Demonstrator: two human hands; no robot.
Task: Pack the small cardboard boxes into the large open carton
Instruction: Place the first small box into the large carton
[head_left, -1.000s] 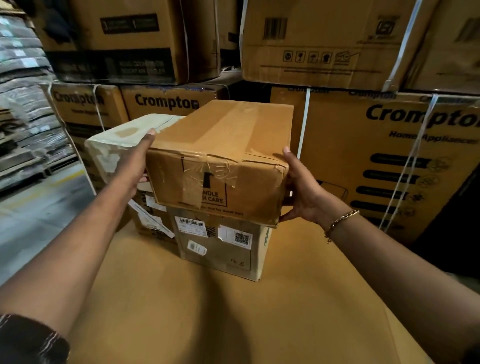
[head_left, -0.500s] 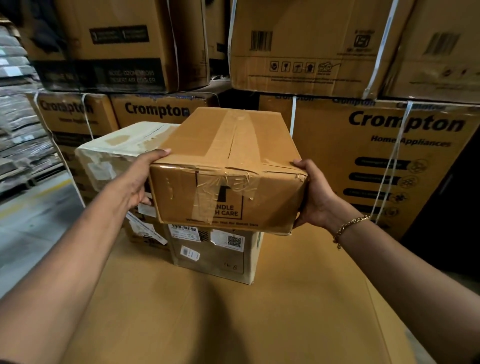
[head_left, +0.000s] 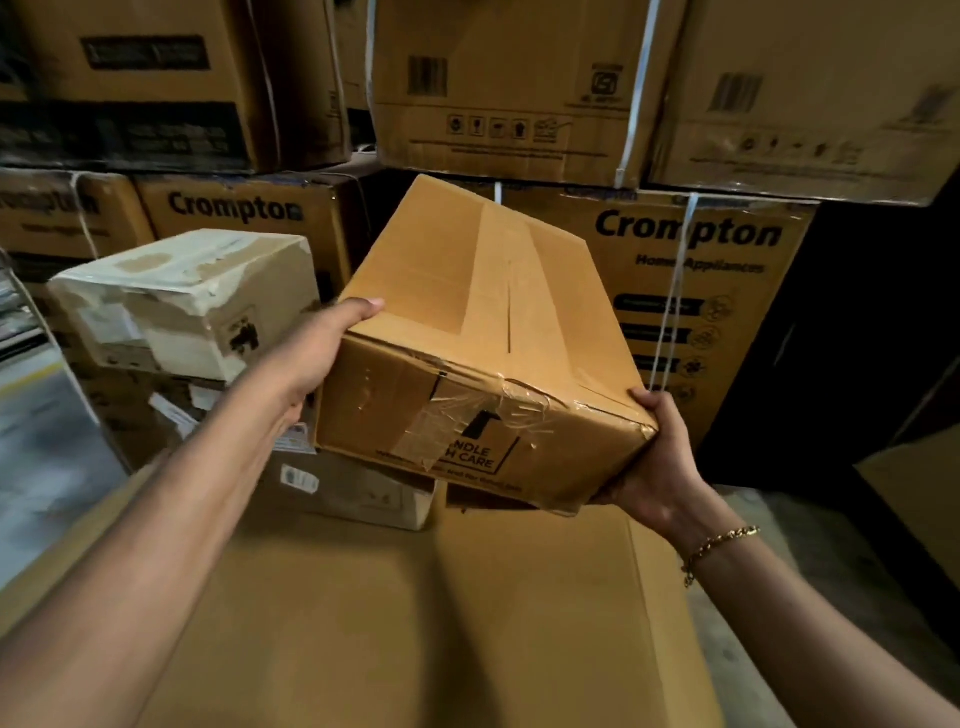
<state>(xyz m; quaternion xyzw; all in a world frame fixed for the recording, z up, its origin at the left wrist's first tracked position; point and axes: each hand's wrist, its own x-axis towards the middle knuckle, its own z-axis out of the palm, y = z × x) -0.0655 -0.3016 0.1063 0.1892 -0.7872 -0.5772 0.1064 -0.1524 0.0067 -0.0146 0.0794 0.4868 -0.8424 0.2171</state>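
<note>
1. Head view, change: the brown box (head_left: 483, 332) sat level right on top of the labelled box (head_left: 353, 488) a second ago. It is now lifted clear of it, up and to the right, and pulled towards the person.
2. The brown box has also rolled. It was flat before; now its right near corner dips low and its far end points up and away from the labelled box.
3. What it means (judgement): pick-up is done and the carry has started, with the box turning towards the drop spot. It is not packed yet.
4. The large open carton is not plainly in view. The flat cardboard sheet (head_left: 415, 623) in front of the labelled box could be part of it; cannot tell.
5. Left hand (head_left: 322, 353): it holds the box's left near corner, above and left of the labelled box. The thumb lies over the top edge, the other fingers are hidden behind the side, and the arm reaches out nearly straight.
6. Right hand (head_left: 660, 467): it has slid from the side wall to under the low right near corner, right of the labelled box. It cups the weight, with the fingers hidden beneath and a bracelet (head_left: 722, 545) on the wrist.
7. The white box (head_left: 187, 301) stays up and left of the labelled box, untouched. The Crompton cartons (head_left: 727, 270) are stacked behind.
</note>
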